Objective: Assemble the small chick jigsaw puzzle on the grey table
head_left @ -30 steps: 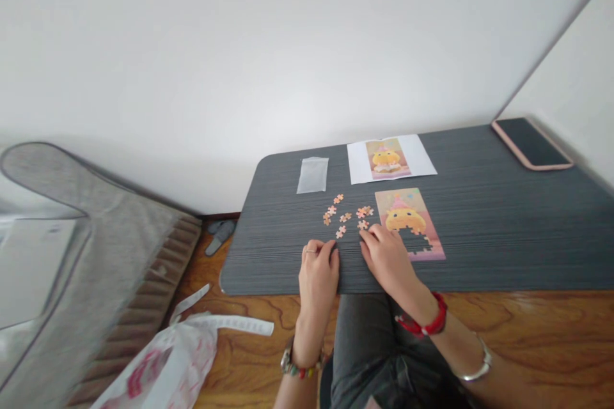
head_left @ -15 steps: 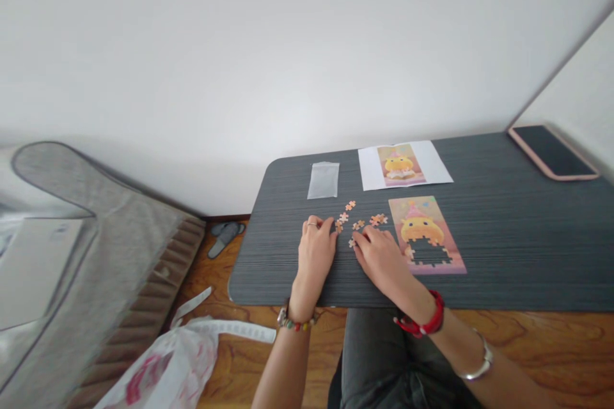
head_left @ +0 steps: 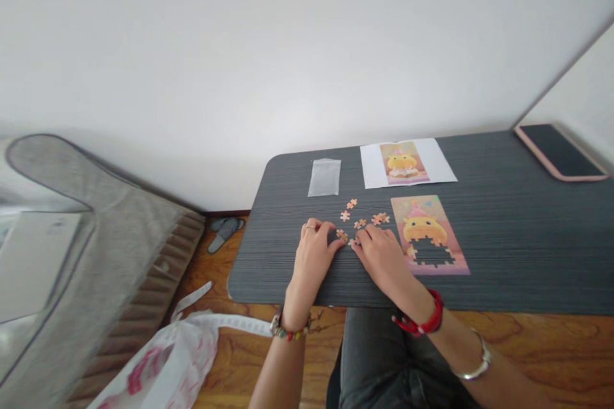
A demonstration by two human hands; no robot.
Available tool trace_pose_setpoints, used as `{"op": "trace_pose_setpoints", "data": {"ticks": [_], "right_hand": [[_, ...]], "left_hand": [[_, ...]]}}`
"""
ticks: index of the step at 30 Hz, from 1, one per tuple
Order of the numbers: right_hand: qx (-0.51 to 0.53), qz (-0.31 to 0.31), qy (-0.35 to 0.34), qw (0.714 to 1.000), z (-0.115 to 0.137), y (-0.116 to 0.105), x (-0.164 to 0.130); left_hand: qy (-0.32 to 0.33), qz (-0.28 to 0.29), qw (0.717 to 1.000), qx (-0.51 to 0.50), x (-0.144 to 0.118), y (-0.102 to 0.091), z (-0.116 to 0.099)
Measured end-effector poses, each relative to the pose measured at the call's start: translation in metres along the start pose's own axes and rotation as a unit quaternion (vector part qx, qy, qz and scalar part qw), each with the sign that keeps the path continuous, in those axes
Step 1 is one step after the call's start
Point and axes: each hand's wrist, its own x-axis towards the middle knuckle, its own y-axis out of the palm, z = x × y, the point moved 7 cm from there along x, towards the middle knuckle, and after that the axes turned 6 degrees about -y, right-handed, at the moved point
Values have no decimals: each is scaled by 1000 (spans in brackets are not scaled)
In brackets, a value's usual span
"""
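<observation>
A partly assembled jigsaw puzzle [head_left: 428, 220] of a yellow character lies on the dark table [head_left: 518, 249], with a gap in its lower middle. Several loose orange-pink puzzle pieces [head_left: 364, 221] are scattered just left of it. My left hand [head_left: 313, 254] lies flat on the table, its fingertips next to a loose piece [head_left: 341, 234]. My right hand [head_left: 382, 257] also rests palm down, fingertips touching a small piece [head_left: 354, 243] close to the left hand's fingers. Neither hand lifts anything.
A printed reference picture on white paper [head_left: 407, 163] lies beyond the puzzle, with a clear plastic bag [head_left: 325, 177] to its left. A phone [head_left: 559, 152] sits at the far right by the wall. A white bag [head_left: 163, 361], slippers [head_left: 225, 232] and a grey cushion [head_left: 71, 249] are on the floor at left.
My left hand moved forward from the table's front edge to the loose pieces, then shifted right. My right hand slid left from the puzzle's edge, so the fingertips now nearly meet.
</observation>
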Motion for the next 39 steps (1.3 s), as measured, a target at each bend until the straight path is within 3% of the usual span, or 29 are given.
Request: {"op": "trace_pose_setpoints", "data": {"ticks": [7,12,16,20,25,29,34,39], "right_hand": [[-1,-16,36,999,-29,-12,-7],[-29,8,93,995,-57,-12,-2],[-17,20,76,997,-52,-8,4],[4,24,43,999,-40,-8,5],[22,13,30,999,-35,-11,0],[54,-18,27,998,-35,-13,-4],[137,-78,53,986,-41,-16,-9],[324,-146,111,928,-54,-23,-13]], "left_hand": [[21,-36,999,-14,1,-9,-9],[27,-6,999,-25,0,4,-28],[26,-1,999,-23,3,14,-27],[0,-17,1000,6,24,11,-22],[5,-8,995,95,59,11,-40],[-5,9,992,129,71,20,-46],[4,7,998,67,59,15,-45],[12,-49,995,-83,20,-14,-56]]}}
